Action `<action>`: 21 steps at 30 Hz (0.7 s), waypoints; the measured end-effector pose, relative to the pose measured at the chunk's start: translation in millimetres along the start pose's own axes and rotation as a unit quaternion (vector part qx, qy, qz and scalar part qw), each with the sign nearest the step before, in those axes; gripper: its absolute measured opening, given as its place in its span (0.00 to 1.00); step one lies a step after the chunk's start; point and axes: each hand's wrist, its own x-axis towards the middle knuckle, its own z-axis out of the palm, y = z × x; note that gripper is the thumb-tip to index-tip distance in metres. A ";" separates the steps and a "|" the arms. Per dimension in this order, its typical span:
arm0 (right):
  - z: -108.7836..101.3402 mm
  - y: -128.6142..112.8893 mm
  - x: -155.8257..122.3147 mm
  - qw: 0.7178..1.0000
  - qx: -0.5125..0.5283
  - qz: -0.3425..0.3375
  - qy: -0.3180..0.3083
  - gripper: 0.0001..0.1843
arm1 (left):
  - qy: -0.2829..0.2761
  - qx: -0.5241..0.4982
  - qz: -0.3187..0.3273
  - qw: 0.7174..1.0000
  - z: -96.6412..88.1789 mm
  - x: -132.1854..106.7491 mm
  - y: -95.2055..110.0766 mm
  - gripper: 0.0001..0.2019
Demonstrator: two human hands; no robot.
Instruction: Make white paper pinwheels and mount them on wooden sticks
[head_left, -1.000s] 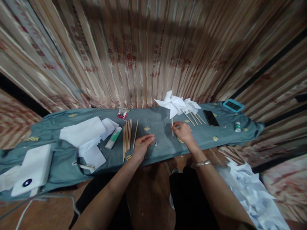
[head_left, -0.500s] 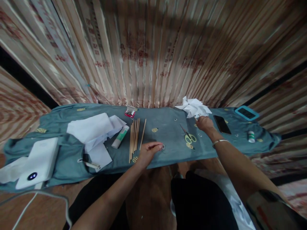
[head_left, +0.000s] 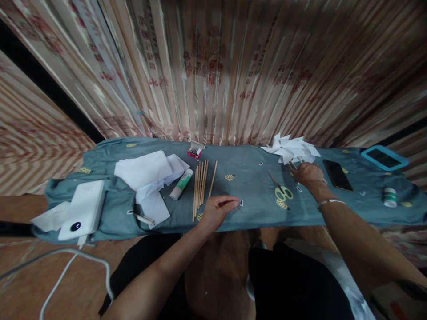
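At the right back of the table, white paper pinwheels (head_left: 289, 149) lie overlapping, their wooden sticks pointing toward me. My right hand (head_left: 308, 173) is closed around a pinwheel's stick, its fingers just below the paper blades. My left hand (head_left: 218, 211) rests over the front middle of the cloth, thumb and fingers pinched together; whatever may be between them is too small to make out. Just left of it lie a single wooden stick (head_left: 213, 178) and a row of several wooden sticks (head_left: 200, 186). Scissors (head_left: 283, 192) with yellow-green handles lie between my two hands.
Left of the sticks are a glue stick (head_left: 182, 183), a small box of pins (head_left: 195, 152) and white paper sheets (head_left: 147, 171). A white power bank (head_left: 82, 211) with cables sits far left. Rightward are a phone (head_left: 337, 174), a blue-framed device (head_left: 384, 158) and a small bottle (head_left: 389, 198).
The view has shifted, so the table sits further left-to-right differently in frame. My right hand stays at the pinwheel sticks, its wrist turned slightly. My left hand keeps its pinch.
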 end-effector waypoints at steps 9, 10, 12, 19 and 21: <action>-15.1 -141.4 -55.2 0.976 0.182 -0.118 -0.005 0.19 | 0.027 -0.032 0.019 0.999 -11.2 2.3 5.5 0.12; -13.3 -162.3 -65.2 0.969 0.205 -0.136 -0.016 0.20 | 0.034 -0.027 0.024 0.999 -13.9 2.6 8.0 0.12; -8.6 -195.8 -80.7 0.963 0.228 -0.138 -0.029 0.25 | 0.055 -0.014 0.035 0.998 -21.4 3.6 15.1 0.14; 3.9 -228.1 -95.4 0.976 0.195 -0.085 -0.048 0.27 | 0.139 0.255 0.189 0.938 -102.5 14.9 66.0 0.08; 4.5 -227.3 -96.5 0.975 0.198 -0.089 -0.037 0.27 | 0.150 0.412 0.220 0.871 -141.2 18.9 78.5 0.12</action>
